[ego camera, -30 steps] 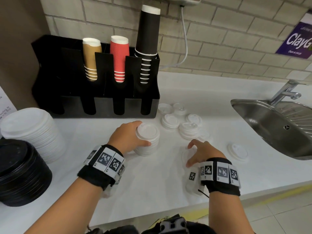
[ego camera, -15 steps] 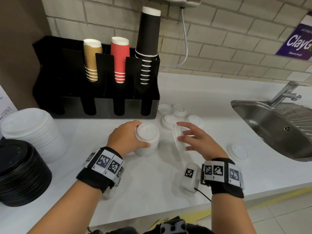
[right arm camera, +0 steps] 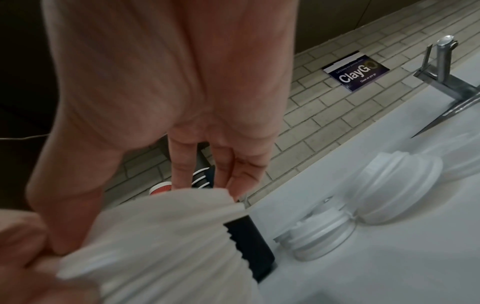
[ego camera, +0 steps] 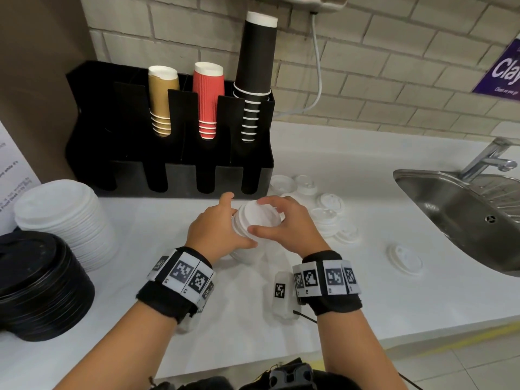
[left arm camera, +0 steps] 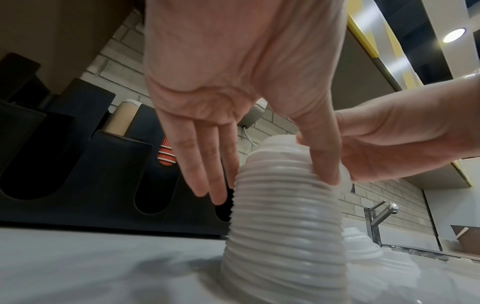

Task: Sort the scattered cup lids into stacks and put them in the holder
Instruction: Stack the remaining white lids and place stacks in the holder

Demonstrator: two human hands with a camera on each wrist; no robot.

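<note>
A stack of white cup lids (ego camera: 247, 254) (left arm camera: 283, 236) stands on the white counter in front of the black holder (ego camera: 180, 175). My left hand (ego camera: 237, 220) (left arm camera: 272, 185) grips the stack's side, thumb on the near side and fingers behind it. My right hand (ego camera: 268, 220) (right arm camera: 148, 216) comes from the right and pinches one white lid (ego camera: 254, 213) by its rim, right on top of the stack. More loose white lids (ego camera: 329, 218) (right arm camera: 322, 234) lie scattered to the right, and a single lid (ego camera: 405, 258) lies near the sink.
The holder's upper slots carry gold, red and black cups (ego camera: 208, 99). A tall pile of larger white lids (ego camera: 64, 218) and a pile of black lids (ego camera: 36, 288) sit at the left. A steel sink (ego camera: 464, 215) with a tap is at the right.
My right hand lifted a lid off the counter, swung it left and brought it onto the top of the stack. The left hand kept its hold on the stack.
</note>
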